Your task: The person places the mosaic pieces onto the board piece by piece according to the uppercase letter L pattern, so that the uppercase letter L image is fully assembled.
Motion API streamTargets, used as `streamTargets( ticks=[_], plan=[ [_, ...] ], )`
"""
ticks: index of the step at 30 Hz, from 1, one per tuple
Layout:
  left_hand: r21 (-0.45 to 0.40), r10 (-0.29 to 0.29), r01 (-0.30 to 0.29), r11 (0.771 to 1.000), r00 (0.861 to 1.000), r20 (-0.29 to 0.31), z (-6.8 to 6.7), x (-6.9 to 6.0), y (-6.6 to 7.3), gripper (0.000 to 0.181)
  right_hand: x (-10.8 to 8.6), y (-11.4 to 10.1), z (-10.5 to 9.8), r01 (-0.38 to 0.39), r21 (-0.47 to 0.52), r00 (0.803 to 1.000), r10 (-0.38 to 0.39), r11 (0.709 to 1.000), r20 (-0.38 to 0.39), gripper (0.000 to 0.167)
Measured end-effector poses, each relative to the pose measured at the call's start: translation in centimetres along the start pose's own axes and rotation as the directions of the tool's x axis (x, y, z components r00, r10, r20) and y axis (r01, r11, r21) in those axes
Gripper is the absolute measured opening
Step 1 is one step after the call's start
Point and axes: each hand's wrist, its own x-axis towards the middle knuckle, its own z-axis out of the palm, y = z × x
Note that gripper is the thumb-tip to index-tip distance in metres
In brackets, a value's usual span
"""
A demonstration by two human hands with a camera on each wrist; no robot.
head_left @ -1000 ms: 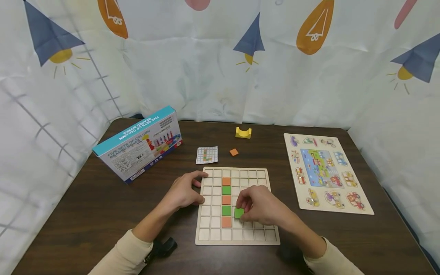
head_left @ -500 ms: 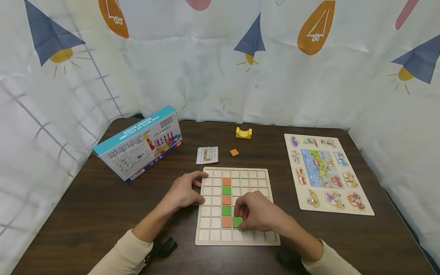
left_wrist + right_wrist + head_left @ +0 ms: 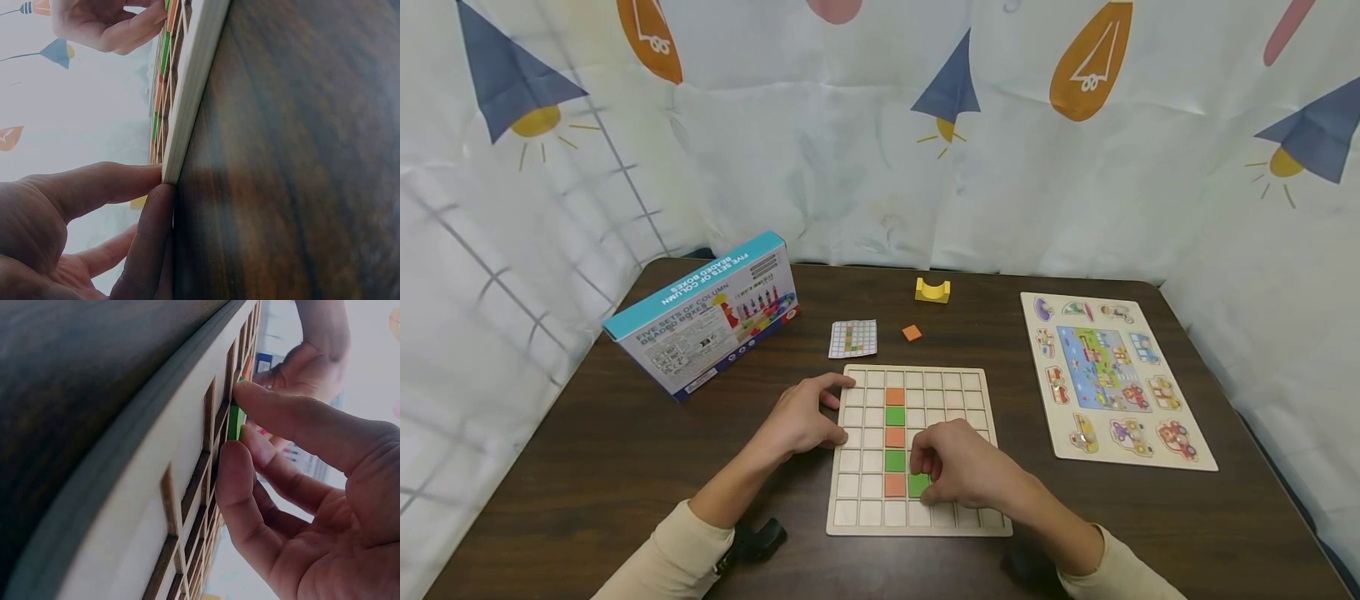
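Note:
A wooden grid board [image 3: 853,510] lies flat on the table, with a column of orange tiles [image 3: 895,484] and green tiles [image 3: 895,460] set in its cells. My right hand [image 3: 970,468] pinches a green square tile [image 3: 917,486] beside the lowest orange one; in the right wrist view, thumb and fingertips are around this green tile [image 3: 234,422] at the cell. My left hand [image 3: 802,419] rests against the board's left edge. One finger touches near the top left corner and the thumb lower down. The left wrist view shows these fingertips [image 3: 161,194] at the board's edge.
Behind the board lie a small pattern card [image 3: 853,339], a loose orange tile [image 3: 912,333] and a yellow arched block [image 3: 932,290]. A box [image 3: 707,317] stands at the back left. A picture puzzle board [image 3: 1116,383] lies on the right.
My right hand has brought the green tile toward me, one row down, level with the lowest orange tile. Over the last half second it barely moves. My left hand stays in place.

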Motion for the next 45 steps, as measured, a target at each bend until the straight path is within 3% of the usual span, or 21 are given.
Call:
streamTargets(
  ticks=[10, 20, 34, 45],
  plan=[
    [-0.001, 0.011, -0.011, 1.000, 1.000, -0.008, 0.0, 0.0, 0.1, 0.074, 0.0, -0.1, -0.4, 0.009, 0.000, 1.000, -0.009, 1.000, -0.007, 0.027],
    [-0.014, 0.004, -0.004, 1.000, 1.000, -0.001, 0.1, 0.0, 0.1, 0.074, 0.6, 0.9, -1.9, -0.040, 0.033, 0.989, 0.044, 0.999, -0.142, 0.019],
    [0.000, 0.005, -0.005, 1.000, 1.000, -0.009, 0.0, 0.1, 0.3, 0.074, 4.1, 3.8, -6.5, -0.029, 0.094, 0.971, 0.051, 0.995, -0.232, 0.023],
    [-0.016, -0.006, 0.006, 1.000, 1.000, -0.013, 0.2, 0.1, 0.1, 0.073, 7.8, 5.0, -8.1, -0.020, 0.091, 0.957, 0.046, 0.996, -0.288, 0.029]
  ],
)
